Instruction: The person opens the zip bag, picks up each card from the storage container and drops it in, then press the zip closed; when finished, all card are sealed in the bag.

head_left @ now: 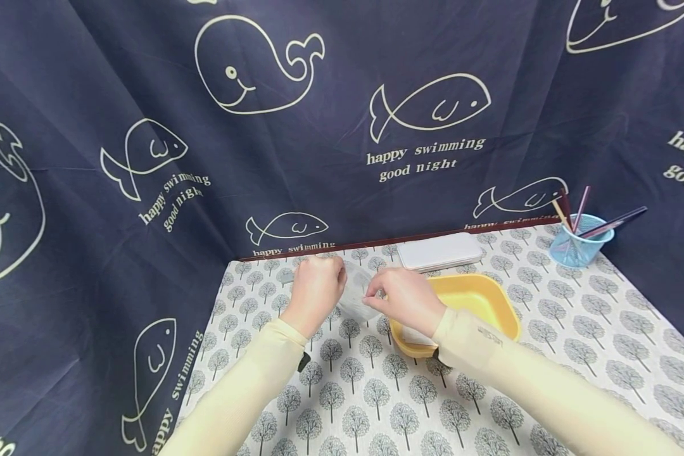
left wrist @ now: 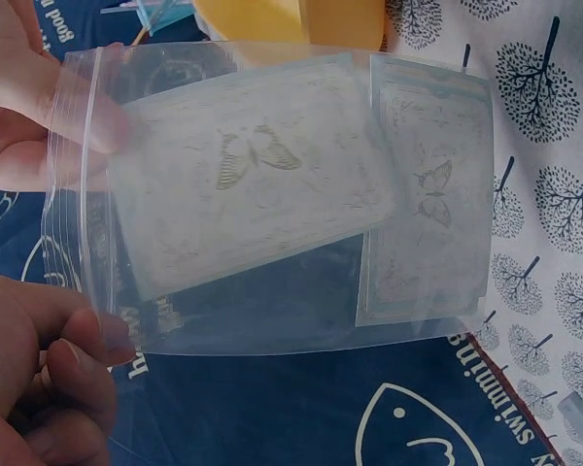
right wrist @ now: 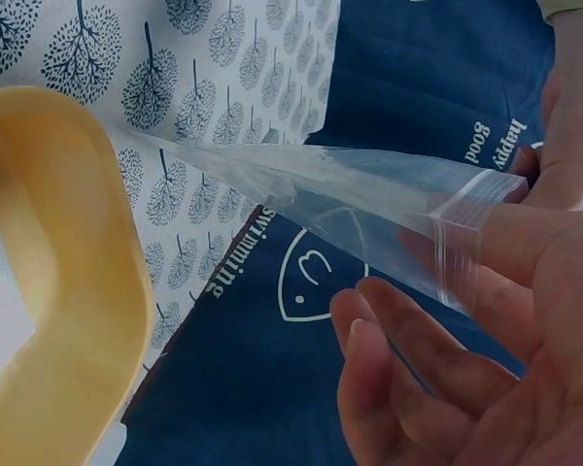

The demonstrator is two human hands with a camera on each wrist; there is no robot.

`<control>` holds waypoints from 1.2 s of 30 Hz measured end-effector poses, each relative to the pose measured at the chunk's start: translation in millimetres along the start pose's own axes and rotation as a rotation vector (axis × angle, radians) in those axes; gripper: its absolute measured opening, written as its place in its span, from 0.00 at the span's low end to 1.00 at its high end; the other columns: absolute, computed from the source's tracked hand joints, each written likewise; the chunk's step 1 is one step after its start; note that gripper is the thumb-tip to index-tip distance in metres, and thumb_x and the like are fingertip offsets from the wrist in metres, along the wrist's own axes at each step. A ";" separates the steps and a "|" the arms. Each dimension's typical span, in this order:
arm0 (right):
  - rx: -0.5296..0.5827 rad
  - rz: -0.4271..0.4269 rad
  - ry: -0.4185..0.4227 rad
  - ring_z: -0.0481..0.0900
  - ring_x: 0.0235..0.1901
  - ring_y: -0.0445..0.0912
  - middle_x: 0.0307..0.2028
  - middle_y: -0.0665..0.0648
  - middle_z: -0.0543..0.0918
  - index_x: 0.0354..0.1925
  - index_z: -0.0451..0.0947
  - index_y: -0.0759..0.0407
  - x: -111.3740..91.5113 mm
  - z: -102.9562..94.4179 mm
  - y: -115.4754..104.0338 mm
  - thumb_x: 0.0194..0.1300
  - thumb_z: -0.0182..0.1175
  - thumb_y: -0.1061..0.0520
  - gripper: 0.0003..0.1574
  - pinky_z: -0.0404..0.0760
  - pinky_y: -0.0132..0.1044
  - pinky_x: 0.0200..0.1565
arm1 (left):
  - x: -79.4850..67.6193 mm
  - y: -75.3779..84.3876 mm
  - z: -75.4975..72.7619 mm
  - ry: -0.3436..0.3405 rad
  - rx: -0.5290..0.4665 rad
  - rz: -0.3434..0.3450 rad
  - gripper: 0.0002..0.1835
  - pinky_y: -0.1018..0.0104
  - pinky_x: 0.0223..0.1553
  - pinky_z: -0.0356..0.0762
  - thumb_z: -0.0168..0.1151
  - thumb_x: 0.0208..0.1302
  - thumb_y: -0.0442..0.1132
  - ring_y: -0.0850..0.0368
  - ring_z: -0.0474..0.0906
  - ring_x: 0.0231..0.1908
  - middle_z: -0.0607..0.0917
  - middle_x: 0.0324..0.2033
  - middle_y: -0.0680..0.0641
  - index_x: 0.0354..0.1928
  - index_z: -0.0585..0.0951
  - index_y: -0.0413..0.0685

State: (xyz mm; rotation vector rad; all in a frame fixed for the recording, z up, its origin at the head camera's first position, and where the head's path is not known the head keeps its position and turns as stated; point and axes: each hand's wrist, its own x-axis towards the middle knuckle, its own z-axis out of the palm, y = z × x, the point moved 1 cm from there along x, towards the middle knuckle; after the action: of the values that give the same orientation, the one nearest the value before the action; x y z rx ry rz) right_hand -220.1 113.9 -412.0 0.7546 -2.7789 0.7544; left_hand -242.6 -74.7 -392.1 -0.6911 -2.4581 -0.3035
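A clear zip bag (left wrist: 272,335) hangs between both hands, its zip strip toward the fingers. Inside lie two flat stacks of pale sheets, each printed with a butterfly (left wrist: 257,155). My left hand (head_left: 317,290) pinches one end of the zip edge between thumb and fingers. At the other end my right hand (head_left: 408,297) holds the edge, its thumb against the plastic. In the right wrist view the bag's mouth (right wrist: 457,233) is partly spread, with a finger of the right hand (right wrist: 447,388) at the strip.
Just right of the bag stands a yellow basket (head_left: 504,310) with something white (right wrist: 0,291) inside. Behind it lies a white case (head_left: 440,251). A blue mesh cup (head_left: 580,248) of pencils stands at the back right. A small grey piece (head_left: 287,277) lies beyond the left hand.
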 end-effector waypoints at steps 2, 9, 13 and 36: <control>0.002 0.001 -0.019 0.87 0.39 0.46 0.36 0.48 0.90 0.32 0.89 0.50 1.3 1.1 -0.1 0.64 0.74 0.51 0.05 0.85 0.44 0.44 | 0.3 0.8 -0.3 -0.001 -0.004 0.001 0.05 0.58 0.25 0.85 0.73 0.60 0.31 0.50 0.85 0.21 0.88 0.21 0.48 0.27 0.87 0.45; -0.004 0.016 -0.067 0.86 0.35 0.44 0.33 0.48 0.90 0.32 0.90 0.51 4.2 3.3 -3.0 0.65 0.73 0.52 0.06 0.86 0.41 0.40 | 2.0 3.0 0.8 -0.002 0.014 0.007 0.06 0.58 0.24 0.84 0.73 0.60 0.31 0.49 0.84 0.20 0.88 0.21 0.48 0.27 0.87 0.45; 0.000 0.014 -0.069 0.86 0.34 0.43 0.33 0.48 0.90 0.32 0.90 0.51 4.4 2.5 -3.9 0.66 0.73 0.53 0.06 0.86 0.39 0.37 | 2.7 3.3 0.7 0.001 0.010 0.009 0.05 0.59 0.25 0.84 0.73 0.60 0.31 0.50 0.84 0.21 0.88 0.22 0.47 0.27 0.87 0.45; 0.045 -0.001 0.105 0.86 0.34 0.42 0.39 0.47 0.90 0.40 0.91 0.50 4.5 -20.4 1.2 0.69 0.68 0.52 0.07 0.85 0.41 0.38 | 2.8 -1.0 -1.1 0.031 -0.030 0.012 0.07 0.59 0.29 0.85 0.73 0.59 0.29 0.50 0.85 0.22 0.88 0.22 0.48 0.25 0.87 0.44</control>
State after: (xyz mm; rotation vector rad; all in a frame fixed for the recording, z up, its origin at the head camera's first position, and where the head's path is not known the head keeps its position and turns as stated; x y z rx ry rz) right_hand -224.1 123.3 -393.7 0.7033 -2.6760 0.8337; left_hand -244.6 -74.8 -389.7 -0.7080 -2.4234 -0.3447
